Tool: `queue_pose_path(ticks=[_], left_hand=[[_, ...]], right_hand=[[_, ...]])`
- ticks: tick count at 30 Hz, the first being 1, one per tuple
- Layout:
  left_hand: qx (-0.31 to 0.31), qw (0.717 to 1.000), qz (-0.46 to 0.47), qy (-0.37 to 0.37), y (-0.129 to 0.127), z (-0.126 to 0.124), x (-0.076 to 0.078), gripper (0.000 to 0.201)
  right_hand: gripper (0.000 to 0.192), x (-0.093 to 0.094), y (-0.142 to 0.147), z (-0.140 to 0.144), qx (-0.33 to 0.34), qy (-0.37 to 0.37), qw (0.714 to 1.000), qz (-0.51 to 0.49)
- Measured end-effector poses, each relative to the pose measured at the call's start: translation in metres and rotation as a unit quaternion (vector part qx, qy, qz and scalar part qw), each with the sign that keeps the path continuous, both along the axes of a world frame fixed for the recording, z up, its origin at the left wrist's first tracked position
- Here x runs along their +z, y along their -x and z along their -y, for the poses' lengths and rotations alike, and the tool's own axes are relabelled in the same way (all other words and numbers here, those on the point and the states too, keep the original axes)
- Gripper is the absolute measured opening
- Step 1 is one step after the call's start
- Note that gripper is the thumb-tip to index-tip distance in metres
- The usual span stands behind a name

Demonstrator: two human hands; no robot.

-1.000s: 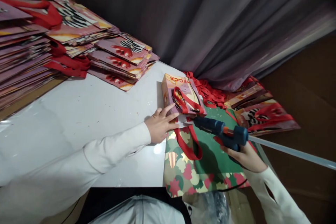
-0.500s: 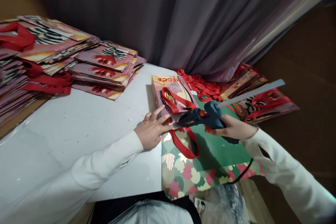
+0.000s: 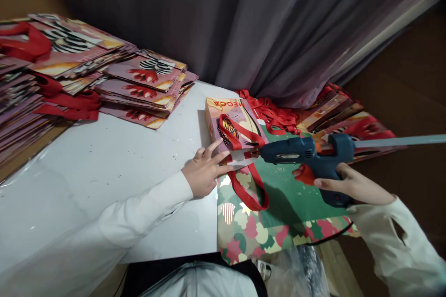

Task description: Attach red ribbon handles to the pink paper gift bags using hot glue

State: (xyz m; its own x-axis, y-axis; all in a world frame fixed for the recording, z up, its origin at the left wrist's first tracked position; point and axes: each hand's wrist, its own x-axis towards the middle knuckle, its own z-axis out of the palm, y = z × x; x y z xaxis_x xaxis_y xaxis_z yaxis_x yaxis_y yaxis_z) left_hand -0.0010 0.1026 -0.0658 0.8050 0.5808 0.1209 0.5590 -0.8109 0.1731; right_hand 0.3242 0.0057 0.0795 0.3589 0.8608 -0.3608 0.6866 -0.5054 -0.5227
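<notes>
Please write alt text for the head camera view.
A right hand aims a blue glue gun at a small pink gift bag steadied by the left hand, on a white table beside stacked flat bags.

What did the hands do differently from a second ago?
The right hand kept its grip on the blue glue gun, swinging it level so its nozzle points at the pink bag. The left hand stayed pressed on that bag's edge. The stacks of bags are unchanged.

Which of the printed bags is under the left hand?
The small pink bag with red handles, lying atop the green camouflage-print bag; left hand presses its near edge, and the glue gun nozzle points at it. The others sit in stacks apart.
</notes>
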Motion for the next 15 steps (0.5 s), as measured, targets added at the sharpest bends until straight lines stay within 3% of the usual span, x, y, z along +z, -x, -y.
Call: queue_pose_path(ticks=[3,8,12,15], left_hand=[[0.001,1.000,-0.001,-0.002,0.000,0.000,0.000,0.063],[0.007,1.000,0.006,-0.002,0.000,0.002,0.003,0.060],[0.007,1.000,0.013,-0.004,0.001,0.003,0.003,0.060],[0.007,1.000,0.015,-0.004,0.001,0.002,0.001,0.060]], right_hand=[[0.050,-0.022,-0.012,0.016,-0.048,0.006,0.994,-0.097],[0.048,-0.063,-0.015,0.040,-0.156,-0.097,0.958,-0.223],[0.051,-0.080,-0.011,0.042,-0.160,-0.116,0.949,-0.245],[0.050,-0.081,-0.009,0.030,-0.123,-0.085,0.963,-0.224]])
